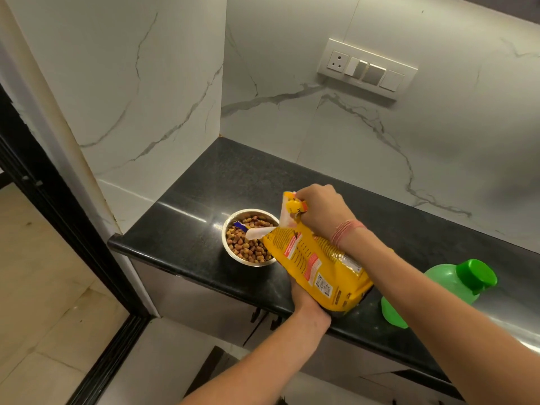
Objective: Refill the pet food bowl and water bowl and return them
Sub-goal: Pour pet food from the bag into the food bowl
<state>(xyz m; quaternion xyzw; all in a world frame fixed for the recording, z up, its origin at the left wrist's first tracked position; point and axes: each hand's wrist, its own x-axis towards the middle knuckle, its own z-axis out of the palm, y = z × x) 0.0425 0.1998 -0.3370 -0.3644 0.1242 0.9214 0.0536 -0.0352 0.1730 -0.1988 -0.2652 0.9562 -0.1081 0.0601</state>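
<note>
A steel bowl (230, 252) full of brown kibble sits on the black counter (187, 211) near its left end. A yellow pet food bag (318, 264) lies tilted over the bowl, its torn mouth resting on the bowl's right rim. My right hand (320, 210) grips the bag's top flap from above. My left hand (302, 296) holds the bag from underneath, mostly hidden by it. A green plastic bottle (438, 290) with a green cap stands to the right of the bag, partly behind my right forearm.
White marble walls enclose the counter at the back and left. A switch panel (366, 68) is mounted on the back wall. The counter's front edge runs diagonally, with cabinet doors (210, 302) below. A dark door frame (73, 229) and tiled floor lie to the left.
</note>
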